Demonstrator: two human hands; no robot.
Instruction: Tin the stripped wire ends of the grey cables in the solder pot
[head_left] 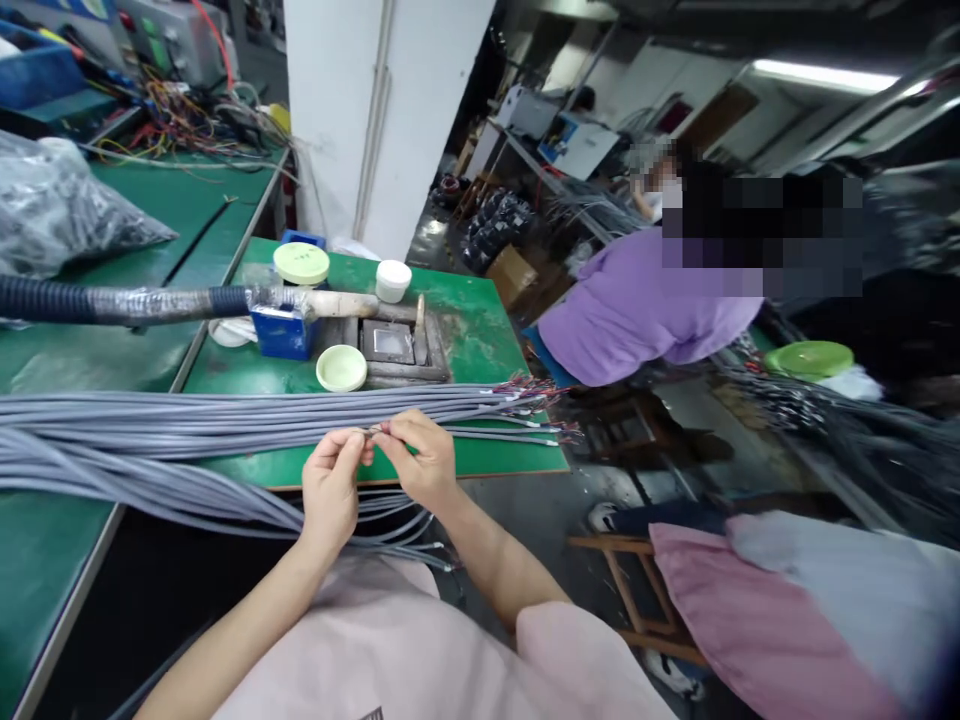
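Observation:
A thick bundle of grey cables point(225, 420) lies across the green bench, its stripped ends with coloured wires point(536, 395) fanned out at the right. My left hand point(330, 490) and my right hand point(420, 460) meet in front of the bundle, both pinched on the end of one thin grey cable point(373, 430). The fingertips of the two hands nearly touch. More grey cables hang below my hands over the bench edge.
Behind the bundle sit a small metal pot point(390, 345), a pale green lid point(341, 367), a blue box point(283, 330), two white jars and a black corrugated hose point(112, 300). A person in a purple top point(637, 310) bends at the right. A wooden stool point(630, 590) stands below.

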